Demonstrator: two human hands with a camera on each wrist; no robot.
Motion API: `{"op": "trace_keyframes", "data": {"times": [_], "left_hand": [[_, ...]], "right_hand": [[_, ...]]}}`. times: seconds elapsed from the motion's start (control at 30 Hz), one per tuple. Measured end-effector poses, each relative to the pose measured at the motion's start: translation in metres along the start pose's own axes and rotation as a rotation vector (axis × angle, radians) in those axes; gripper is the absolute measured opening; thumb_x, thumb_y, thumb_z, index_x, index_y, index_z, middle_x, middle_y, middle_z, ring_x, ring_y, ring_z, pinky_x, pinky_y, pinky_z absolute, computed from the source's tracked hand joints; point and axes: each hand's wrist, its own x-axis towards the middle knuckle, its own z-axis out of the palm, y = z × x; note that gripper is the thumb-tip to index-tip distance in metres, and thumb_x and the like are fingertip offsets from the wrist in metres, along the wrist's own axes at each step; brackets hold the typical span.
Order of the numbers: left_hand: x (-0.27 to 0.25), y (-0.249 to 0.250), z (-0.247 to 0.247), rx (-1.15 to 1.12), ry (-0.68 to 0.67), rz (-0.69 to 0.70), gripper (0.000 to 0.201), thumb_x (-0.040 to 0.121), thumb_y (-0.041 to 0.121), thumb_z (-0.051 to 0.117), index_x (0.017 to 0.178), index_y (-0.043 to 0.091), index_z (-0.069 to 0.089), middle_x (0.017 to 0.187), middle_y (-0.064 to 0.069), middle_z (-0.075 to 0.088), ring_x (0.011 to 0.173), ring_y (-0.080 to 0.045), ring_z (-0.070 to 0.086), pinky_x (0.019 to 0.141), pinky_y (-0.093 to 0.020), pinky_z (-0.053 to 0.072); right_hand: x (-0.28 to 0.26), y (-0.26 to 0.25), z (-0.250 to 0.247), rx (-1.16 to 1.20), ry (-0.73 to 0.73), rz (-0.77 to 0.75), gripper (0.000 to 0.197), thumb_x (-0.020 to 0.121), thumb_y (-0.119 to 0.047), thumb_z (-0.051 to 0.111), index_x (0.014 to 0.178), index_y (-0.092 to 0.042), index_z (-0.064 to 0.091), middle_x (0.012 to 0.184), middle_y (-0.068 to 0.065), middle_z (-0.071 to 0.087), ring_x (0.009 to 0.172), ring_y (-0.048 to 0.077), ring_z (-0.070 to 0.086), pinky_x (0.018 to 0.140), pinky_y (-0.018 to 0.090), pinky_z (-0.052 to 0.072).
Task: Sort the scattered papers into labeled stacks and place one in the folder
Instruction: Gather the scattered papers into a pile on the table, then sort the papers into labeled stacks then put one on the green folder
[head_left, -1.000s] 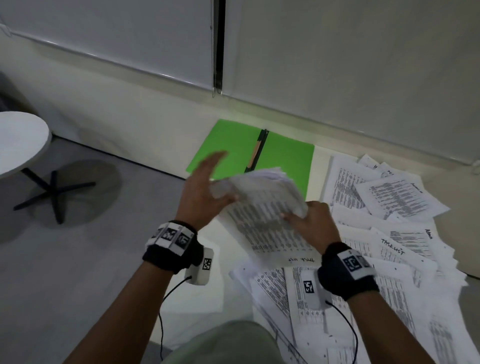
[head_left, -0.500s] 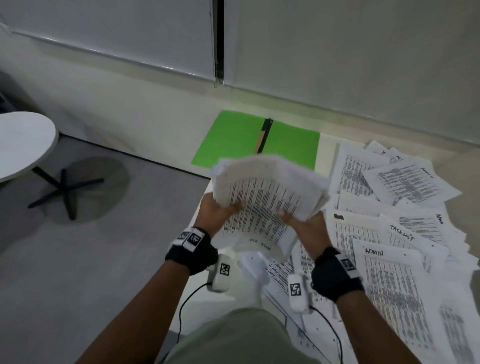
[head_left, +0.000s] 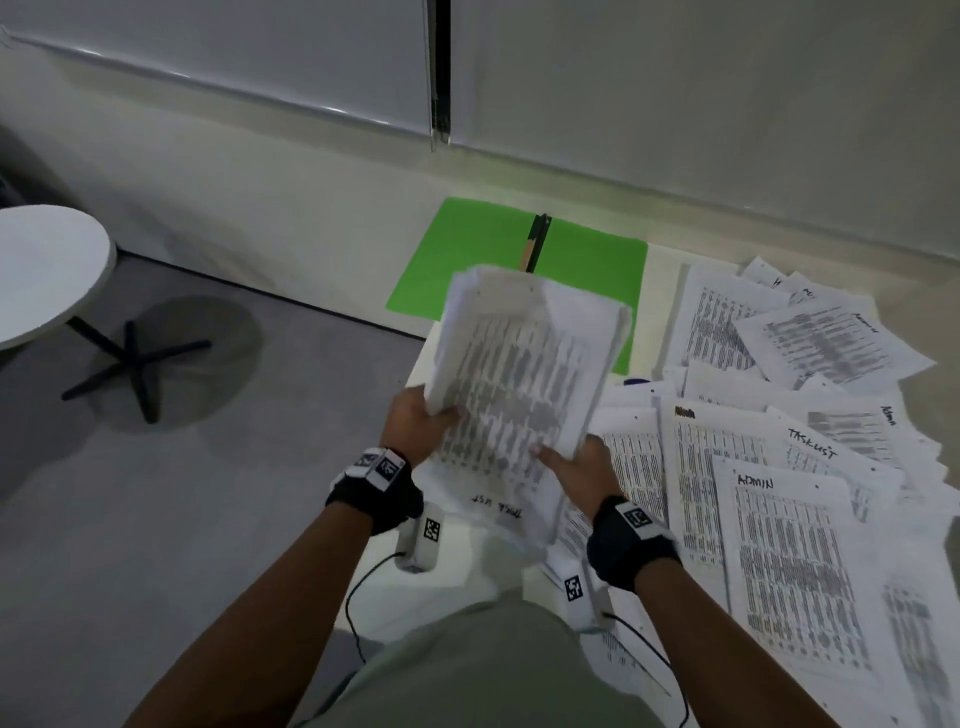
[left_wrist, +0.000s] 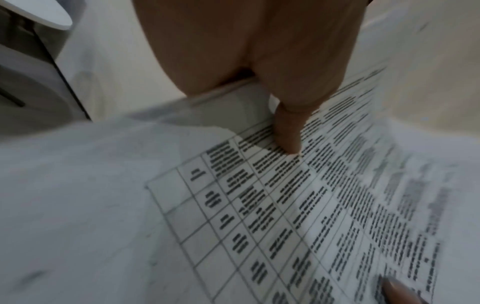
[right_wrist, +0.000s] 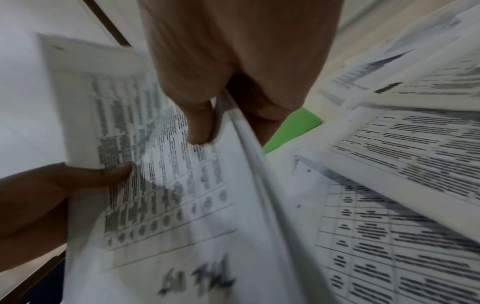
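A thick stack of printed papers (head_left: 524, 374) is held up above the table, with a handwritten label upside down at its near end. My left hand (head_left: 418, 423) grips its left edge, thumb on the top sheet (left_wrist: 291, 133). My right hand (head_left: 576, 462) grips the right edge, thumb on top and fingers behind the stack (right_wrist: 200, 123). An open green folder (head_left: 467, 254) with a black spine clip lies flat beyond the stack, near the wall. Scattered papers (head_left: 779, 467) labelled ADMIN and TASKLIST cover the table to the right.
The pale table (head_left: 670, 254) ends at its left edge just below my left hand, with grey floor beyond. A round white side table (head_left: 47, 270) on a black cross base stands at far left. The wall (head_left: 675, 104) runs close behind the folder.
Both hands have closed on the stack's sides and drawn it nearer to me and upright. A second ago my left hand was open above the papers.
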Motion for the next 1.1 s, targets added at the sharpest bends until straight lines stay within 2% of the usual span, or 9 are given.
{"op": "trace_keyframes", "data": {"times": [0.13,0.2,0.4,0.5,0.67,0.77,0.87,0.97,1.1], "left_hand": [[0.019,-0.02,-0.029,0.179,0.055,-0.073,0.033,0.079,0.015,0.075,0.103,-0.006,0.066,0.084,-0.014,0.062,0.079,-0.027,0.063,0.068,-0.034,0.049],[0.026,-0.04,-0.043,0.321,0.028,-0.157,0.038,0.079,0.016,0.075,0.108,-0.005,0.065,0.091,-0.02,0.066,0.086,-0.032,0.066,0.068,-0.033,0.049],[0.03,-0.091,-0.055,0.582,-0.079,-0.317,0.04,0.075,0.02,0.072,0.112,0.004,0.066,0.084,-0.014,0.068,0.075,-0.029,0.068,0.072,-0.036,0.058],[0.026,-0.101,-0.045,0.554,-0.116,-0.3,0.044,0.075,0.019,0.071,0.117,0.007,0.061,0.096,-0.014,0.069,0.079,-0.028,0.065,0.074,-0.033,0.056],[0.022,-0.112,-0.03,0.459,-0.096,-0.356,0.049,0.073,0.022,0.072,0.114,0.009,0.049,0.101,-0.015,0.064,0.077,-0.029,0.062,0.073,-0.037,0.058],[0.021,-0.115,-0.026,0.443,-0.064,-0.385,0.052,0.072,0.02,0.071,0.113,0.01,0.04,0.094,-0.015,0.061,0.079,-0.035,0.066,0.072,-0.047,0.059],[0.018,-0.116,-0.023,0.441,-0.03,-0.373,0.054,0.074,0.015,0.068,0.116,0.011,0.033,0.091,-0.013,0.059,0.078,-0.035,0.064,0.073,-0.046,0.058],[0.016,-0.117,-0.017,0.536,0.039,-0.327,0.068,0.072,0.017,0.07,0.127,0.007,0.031,0.116,-0.02,0.054,0.105,-0.041,0.056,0.089,-0.051,0.049],[0.008,-0.103,0.003,0.747,0.167,-0.193,0.084,0.067,0.02,0.068,0.138,0.009,0.024,0.148,-0.022,0.026,0.138,-0.043,0.021,0.111,-0.058,0.021]], "right_hand": [[0.004,0.003,0.016,-0.144,-0.206,0.061,0.032,0.083,-0.02,0.074,0.109,-0.009,0.06,0.095,0.007,0.072,0.088,0.025,0.07,0.079,0.039,0.058],[0.005,0.019,0.022,-0.344,-0.277,0.116,0.046,0.08,-0.019,0.073,0.122,-0.013,0.057,0.11,0.005,0.069,0.099,0.024,0.067,0.088,0.039,0.055],[-0.026,0.071,0.029,-1.017,-0.418,0.046,0.102,0.063,-0.039,0.08,0.147,-0.025,0.023,0.151,0.008,0.018,0.139,0.032,0.025,0.108,0.046,0.037],[-0.041,0.087,0.034,-1.158,-0.379,-0.044,0.099,0.067,-0.043,0.073,0.147,-0.026,0.018,0.154,0.009,0.015,0.141,0.034,0.018,0.104,0.049,0.04],[-0.044,0.094,0.041,-1.171,-0.261,-0.098,0.08,0.07,-0.024,0.065,0.142,-0.013,0.033,0.141,0.016,0.039,0.13,0.039,0.035,0.093,0.05,0.049],[-0.047,0.091,0.043,-1.232,-0.26,-0.091,0.078,0.072,-0.018,0.068,0.142,-0.007,0.035,0.138,0.021,0.04,0.126,0.044,0.038,0.088,0.048,0.053],[-0.046,0.086,0.045,-1.295,-0.23,-0.064,0.074,0.073,-0.019,0.069,0.139,-0.004,0.038,0.128,0.019,0.048,0.114,0.041,0.048,0.077,0.042,0.055],[-0.046,0.083,0.048,-1.285,-0.246,-0.057,0.064,0.072,-0.017,0.069,0.13,-0.003,0.047,0.107,0.016,0.061,0.093,0.033,0.059,0.062,0.037,0.054],[-0.047,0.084,0.043,-1.279,-0.284,-0.106,0.06,0.064,-0.009,0.078,0.12,-0.005,0.056,0.079,0.011,0.065,0.063,0.026,0.065,0.047,0.032,0.05]]}}
